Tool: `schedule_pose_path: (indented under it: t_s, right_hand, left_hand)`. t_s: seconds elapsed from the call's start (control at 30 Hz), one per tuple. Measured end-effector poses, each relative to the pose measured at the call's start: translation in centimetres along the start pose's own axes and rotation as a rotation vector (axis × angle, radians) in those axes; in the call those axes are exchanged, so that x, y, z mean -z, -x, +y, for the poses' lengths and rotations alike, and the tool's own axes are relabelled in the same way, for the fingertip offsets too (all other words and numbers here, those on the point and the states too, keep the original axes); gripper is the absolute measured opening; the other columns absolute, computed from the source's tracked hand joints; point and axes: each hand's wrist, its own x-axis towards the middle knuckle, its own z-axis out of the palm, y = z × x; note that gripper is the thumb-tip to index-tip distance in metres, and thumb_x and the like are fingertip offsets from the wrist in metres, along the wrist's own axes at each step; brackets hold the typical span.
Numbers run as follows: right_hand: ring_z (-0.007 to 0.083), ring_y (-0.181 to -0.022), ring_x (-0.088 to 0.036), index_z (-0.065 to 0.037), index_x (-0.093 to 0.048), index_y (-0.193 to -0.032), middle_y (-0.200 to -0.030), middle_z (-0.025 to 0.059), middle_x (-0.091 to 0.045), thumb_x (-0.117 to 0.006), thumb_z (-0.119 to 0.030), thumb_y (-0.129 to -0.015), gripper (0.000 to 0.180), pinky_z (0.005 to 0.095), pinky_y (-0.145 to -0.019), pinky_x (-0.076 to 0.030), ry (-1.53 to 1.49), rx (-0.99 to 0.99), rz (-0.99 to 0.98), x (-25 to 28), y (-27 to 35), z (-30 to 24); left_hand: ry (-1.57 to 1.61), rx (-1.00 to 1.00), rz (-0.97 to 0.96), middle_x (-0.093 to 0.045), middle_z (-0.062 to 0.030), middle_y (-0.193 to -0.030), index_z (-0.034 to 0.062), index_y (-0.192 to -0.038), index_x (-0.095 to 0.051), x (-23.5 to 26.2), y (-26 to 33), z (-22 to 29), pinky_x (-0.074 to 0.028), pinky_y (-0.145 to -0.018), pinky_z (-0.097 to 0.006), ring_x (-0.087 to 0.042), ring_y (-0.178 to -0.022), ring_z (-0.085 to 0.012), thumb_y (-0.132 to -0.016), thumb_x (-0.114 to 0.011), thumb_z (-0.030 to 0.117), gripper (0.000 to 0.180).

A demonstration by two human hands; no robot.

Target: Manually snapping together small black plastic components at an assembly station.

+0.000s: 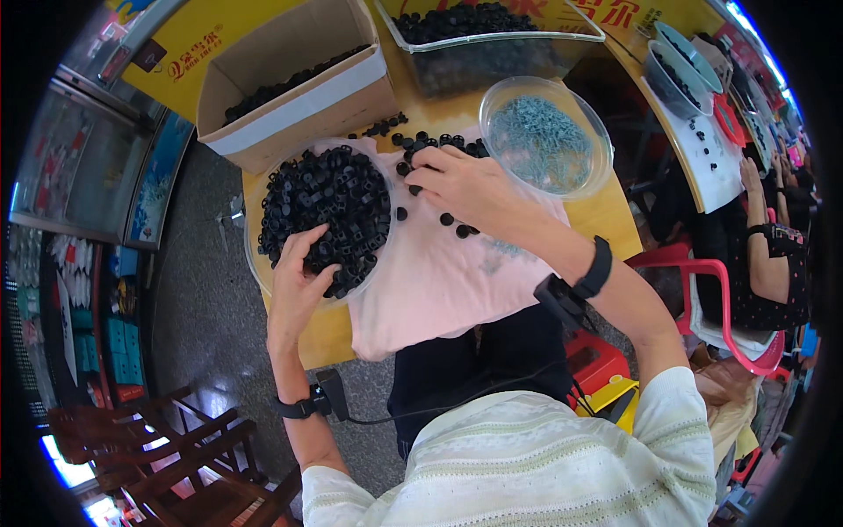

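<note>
A clear round bowl [261, 270] heaped with small black plastic caps [338, 198] stands at the table's left. My left hand [297, 279] rests on the near side of that heap, fingers curled into the caps. My right hand [465, 186] lies on a pink cloth [439, 272], fingertips on a loose row of black caps [430, 140] at the cloth's far edge. Whether its fingers pinch one is hidden. A second clear bowl [546, 140] of small blue-grey pieces sits just right of that hand.
A cardboard box [290, 79] and a clear bin [492, 44], both holding black caps, stand at the table's far side. Another person [773, 255] sits at a neighbouring table on the right. A red chair [729, 316] and wooden chairs [176, 448] flank me.
</note>
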Motion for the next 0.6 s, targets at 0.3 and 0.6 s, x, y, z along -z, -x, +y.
schedule_pose_path:
  t_s: [0.3,0.6]
  right_hand:
    - [0.0255,-0.092,-0.056,-0.008,-0.059,-0.091,-0.101,0.0064,-0.051,-0.059,-0.005,-0.078,0.013,0.0374,-0.074,-0.049,-0.039,0.036,-0.370,3.5,3.6,-1.7]
    - [0.0290,-0.097,-0.058,-0.004,-0.061,-0.087,-0.096,0.0084,-0.054,-0.059,-0.004,-0.079,0.009,0.0383,-0.080,-0.051,-0.214,-0.111,-0.064,2.1,0.0,-2.4]
  left_hand:
    - [-0.045,0.061,-0.009,-0.052,-0.0019,-0.108,0.0099,-0.130,-0.055,0.2,0.6,1.1,-0.042,-0.066,-0.021,-0.048,-0.075,-0.0083,-0.075,-0.064,-0.008,0.059]
    - [-0.056,0.028,-0.188,-0.050,-0.0077,-0.118,0.0111,-0.136,-0.049,2.0,0.3,0.9,-0.046,-0.077,-0.026,-0.052,-0.098,-0.0160,-0.078,-0.059,-0.002,0.060]
